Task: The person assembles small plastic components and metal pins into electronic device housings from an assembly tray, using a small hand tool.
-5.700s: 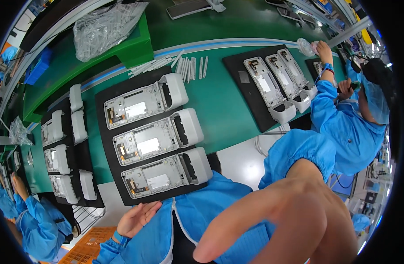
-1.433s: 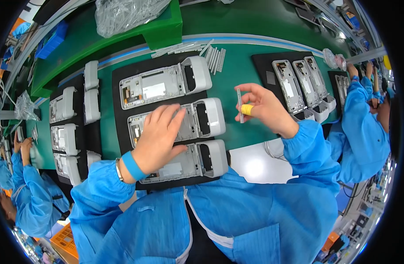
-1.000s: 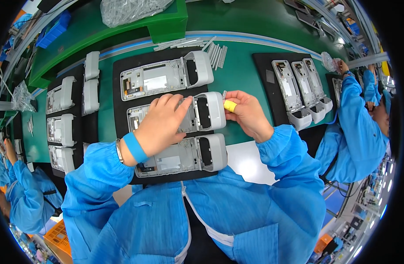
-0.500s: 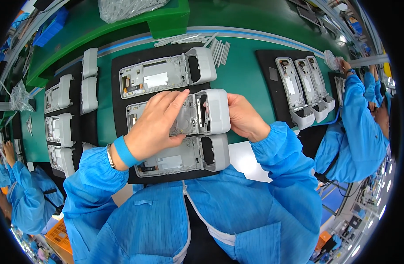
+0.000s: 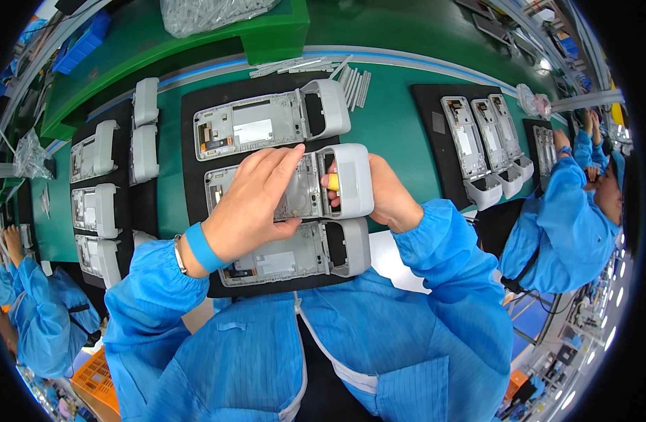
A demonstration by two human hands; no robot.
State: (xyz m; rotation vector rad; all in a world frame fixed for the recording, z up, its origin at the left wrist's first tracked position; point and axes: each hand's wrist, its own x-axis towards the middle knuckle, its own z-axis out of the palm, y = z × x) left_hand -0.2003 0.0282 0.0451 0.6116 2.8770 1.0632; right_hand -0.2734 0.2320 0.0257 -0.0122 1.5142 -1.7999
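Taking the middle case (image 5: 357,181) as the clock's centre, the left hand (image 5: 247,197) sits at nine o'clock, fingers and thumb spread across it, unclenched. If that hand presses too hard, I judge, the parts under the palm could get scuffed; if it presses too lightly, the case could skid on the black pad (image 5: 228,87). The right hand (image 5: 394,195), at three o'clock, has curled fingers showing in the opening of the case's end. The finger wearing a yellow band (image 5: 333,181) could snag on the rim there, and a careless push could knock the lower case (image 5: 288,256), close by at six o'clock. Whether the right hand grips anything, I cannot tell.

The middle case lies on the pad, under the left hand and partly around the right fingers. The upper case (image 5: 284,118) is at twelve o'clock.
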